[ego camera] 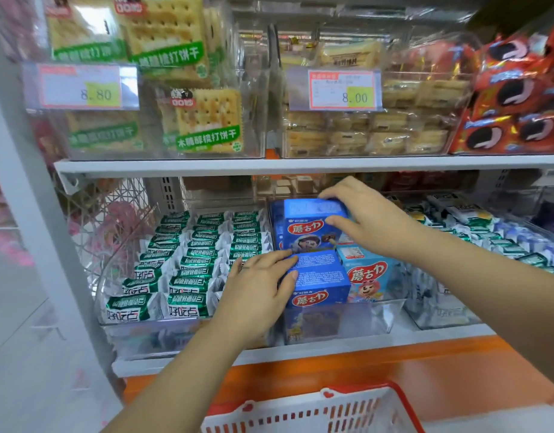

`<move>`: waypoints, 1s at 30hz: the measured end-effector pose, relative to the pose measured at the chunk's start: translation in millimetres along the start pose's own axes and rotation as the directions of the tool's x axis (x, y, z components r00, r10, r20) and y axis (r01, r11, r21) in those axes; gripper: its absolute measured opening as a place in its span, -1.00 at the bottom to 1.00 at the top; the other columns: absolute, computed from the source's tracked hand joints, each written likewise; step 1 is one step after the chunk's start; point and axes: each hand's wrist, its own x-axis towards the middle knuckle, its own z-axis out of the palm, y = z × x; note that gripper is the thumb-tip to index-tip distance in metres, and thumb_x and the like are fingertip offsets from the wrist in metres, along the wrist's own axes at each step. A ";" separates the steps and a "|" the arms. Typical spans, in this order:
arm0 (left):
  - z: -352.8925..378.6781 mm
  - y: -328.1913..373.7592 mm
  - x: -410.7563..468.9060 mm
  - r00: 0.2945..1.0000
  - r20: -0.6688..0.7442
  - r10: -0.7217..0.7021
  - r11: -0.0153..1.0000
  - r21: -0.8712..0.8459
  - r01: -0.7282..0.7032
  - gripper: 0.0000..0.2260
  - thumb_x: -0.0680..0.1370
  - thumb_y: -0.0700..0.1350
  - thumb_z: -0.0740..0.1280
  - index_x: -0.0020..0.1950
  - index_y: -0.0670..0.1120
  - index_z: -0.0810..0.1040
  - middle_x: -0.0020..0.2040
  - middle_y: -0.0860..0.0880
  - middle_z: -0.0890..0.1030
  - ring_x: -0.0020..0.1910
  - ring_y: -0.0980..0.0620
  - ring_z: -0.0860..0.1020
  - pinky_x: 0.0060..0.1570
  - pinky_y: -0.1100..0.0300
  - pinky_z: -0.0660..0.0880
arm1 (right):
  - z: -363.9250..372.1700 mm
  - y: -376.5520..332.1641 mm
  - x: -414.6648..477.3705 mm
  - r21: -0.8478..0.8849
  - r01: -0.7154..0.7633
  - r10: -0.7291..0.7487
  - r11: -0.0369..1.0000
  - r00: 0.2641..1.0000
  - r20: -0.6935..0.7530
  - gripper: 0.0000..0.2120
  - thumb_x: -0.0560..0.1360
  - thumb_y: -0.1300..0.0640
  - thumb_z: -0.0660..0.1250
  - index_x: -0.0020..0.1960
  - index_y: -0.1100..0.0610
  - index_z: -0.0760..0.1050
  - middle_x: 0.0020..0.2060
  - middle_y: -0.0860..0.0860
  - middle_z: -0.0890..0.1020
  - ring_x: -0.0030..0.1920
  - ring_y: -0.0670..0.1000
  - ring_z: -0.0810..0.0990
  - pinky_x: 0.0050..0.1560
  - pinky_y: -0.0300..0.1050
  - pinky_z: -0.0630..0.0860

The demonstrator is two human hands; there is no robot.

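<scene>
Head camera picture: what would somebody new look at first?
Probably the two hands in the middle: the left hand holds the front dark blue cardboard box, and the right hand grips the rear dark blue cardboard box, both in a clear plastic bin. Next come the yellow price tag reading 8.00 higher up and the red plastic basket at the bottom edge.

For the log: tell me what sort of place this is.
Most likely a shop's snack aisle: printed price tags, a shelf packed with wrapped biscuits, and a red shopping basket in front.
</scene>
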 end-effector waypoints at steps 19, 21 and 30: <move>-70.4 56.4 -78.9 0.950 -0.297 0.099 0.856 -0.462 -0.234 -0.44 0.49 -0.05 0.40 0.41 0.19 0.25 0.32 0.27 0.41 0.28 0.39 0.35 0.20 0.54 0.27 | -54.2 -52.7 -101.3 0.195 0.217 -0.167 0.957 0.955 -0.245 -0.58 0.48 0.13 0.35 0.32 0.16 0.46 0.06 -0.05 0.42 0.08 -0.17 0.42 0.17 -0.37 0.38; -72.5 56.6 -86.0 0.948 -0.304 0.093 0.853 -0.466 -0.233 -0.46 0.49 -0.06 0.41 0.33 0.30 0.24 0.25 0.36 0.40 0.21 0.45 0.38 0.15 0.54 0.33 | -47.7 -58.6 -105.4 0.194 0.223 -0.180 0.955 0.960 -0.216 -0.59 0.47 0.11 0.37 0.30 0.14 0.48 0.05 -0.08 0.43 0.06 -0.17 0.44 0.15 -0.36 0.39; -53.6 18.7 -98.5 0.987 -0.138 -0.087 0.523 -0.849 -0.073 -0.66 0.50 -0.28 0.36 0.14 0.10 0.45 0.13 0.16 0.58 0.02 0.08 0.63 0.02 0.10 0.58 | -16.2 -61.3 -118.0 0.465 -0.006 0.004 0.885 1.000 0.004 -0.37 0.23 -0.15 0.47 0.25 -0.26 0.32 0.06 -0.16 0.56 0.08 -0.24 0.53 0.20 -0.25 0.44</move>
